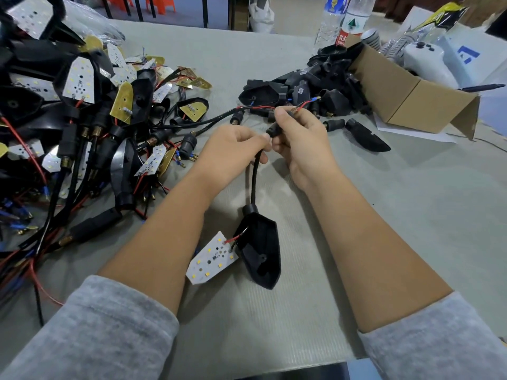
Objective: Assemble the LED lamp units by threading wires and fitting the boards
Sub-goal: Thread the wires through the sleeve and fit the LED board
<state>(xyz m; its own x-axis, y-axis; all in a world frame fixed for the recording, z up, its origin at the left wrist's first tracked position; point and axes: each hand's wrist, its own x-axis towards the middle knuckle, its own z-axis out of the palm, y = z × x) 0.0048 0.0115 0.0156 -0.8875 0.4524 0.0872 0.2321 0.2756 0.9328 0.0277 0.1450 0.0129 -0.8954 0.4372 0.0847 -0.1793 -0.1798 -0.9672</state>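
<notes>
Two hands pinching braided black cable (255, 171), glossy shield-shaped housing (260, 250), white LED board (211, 259)

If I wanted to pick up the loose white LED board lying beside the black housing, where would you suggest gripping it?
Probably pinch the white LED board by its long bare edges near the wide lower-left end, coming from the left. Its upper right corner carries the red and black wires into the black housing, which crowds that side.
</notes>
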